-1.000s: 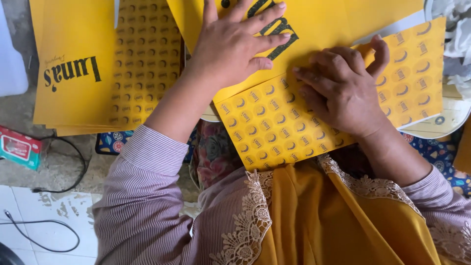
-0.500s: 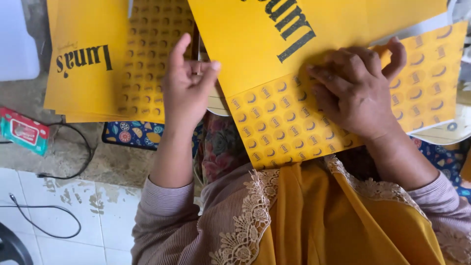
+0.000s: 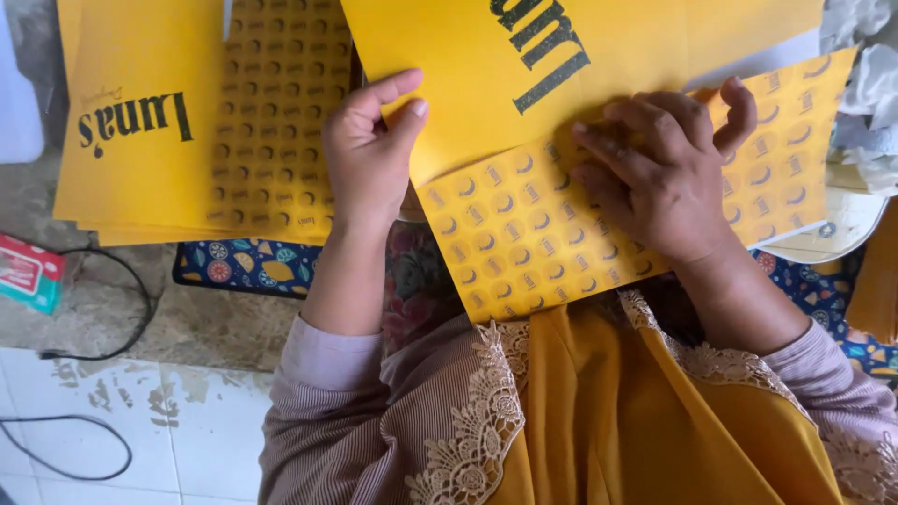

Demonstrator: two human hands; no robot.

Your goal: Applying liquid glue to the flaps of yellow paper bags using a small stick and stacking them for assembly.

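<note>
A yellow sticker sheet (image 3: 524, 243) with rows of small round stickers lies across my lap. My right hand (image 3: 664, 173) rests flat on it, fingers spread and pressing at its upper part. A large yellow printed sheet (image 3: 599, 47) overlaps the sticker sheet's top edge. My left hand (image 3: 369, 150) pinches the left corner of that large sheet between thumb and fingers.
A stack of yellow printed sheets and punched sticker backing (image 3: 206, 122) lies at the left. A patterned blue cloth (image 3: 238, 266) sits under it. A red packet (image 3: 23, 276) and black cable (image 3: 103, 346) lie on the floor. Crumpled white paper (image 3: 865, 103) is at right.
My left hand has left the top of the large yellow sheet, swung down to the left, and taken its corner. The right hand has stayed on the sticker sheet.
</note>
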